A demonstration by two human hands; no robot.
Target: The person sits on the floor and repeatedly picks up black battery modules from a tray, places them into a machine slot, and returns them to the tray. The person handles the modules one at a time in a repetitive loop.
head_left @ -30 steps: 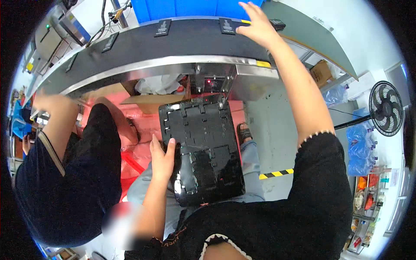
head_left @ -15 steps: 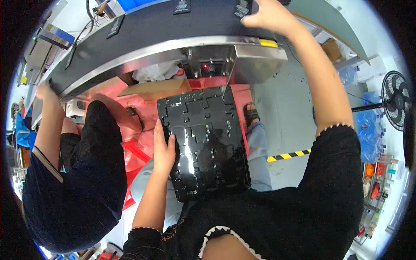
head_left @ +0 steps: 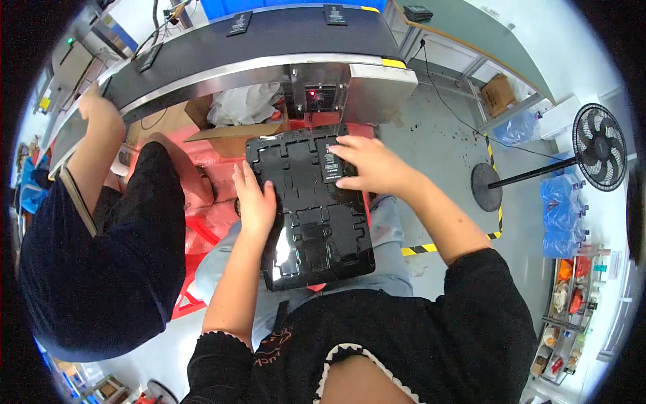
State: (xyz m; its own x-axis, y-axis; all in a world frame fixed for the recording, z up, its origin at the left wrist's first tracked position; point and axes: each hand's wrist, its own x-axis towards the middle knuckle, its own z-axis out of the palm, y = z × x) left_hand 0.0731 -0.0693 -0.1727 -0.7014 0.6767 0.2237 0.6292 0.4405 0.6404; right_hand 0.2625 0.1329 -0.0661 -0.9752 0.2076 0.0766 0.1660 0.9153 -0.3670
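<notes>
A black plastic tray [head_left: 286, 219] with molded pockets lies across my lap, its surface glossy. My right hand [head_left: 367, 165] is at the tray's upper right part, its fingers and thumb closed at the right edge of a flat black battery [head_left: 331, 161] with pale print. The battery lies over the pockets there; I cannot tell whether it is fully seated. My left hand [head_left: 256, 205] rests against the tray's left edge with fingers stretched out and the thumb apart.
A dark conveyor belt [head_left: 282, 37] crosses ahead, bearing several similar batteries. At left a co-worker's hand [head_left: 97, 108] reaches to the belt. A cardboard box [head_left: 235, 138] with white plastic sits beneath. A standing fan [head_left: 599, 148] and green-topped table [head_left: 484, 40] are to the right.
My right hand has come down from the conveyor to the tray with a battery. My left hand stays at the tray's left edge. The head view has shifted.
</notes>
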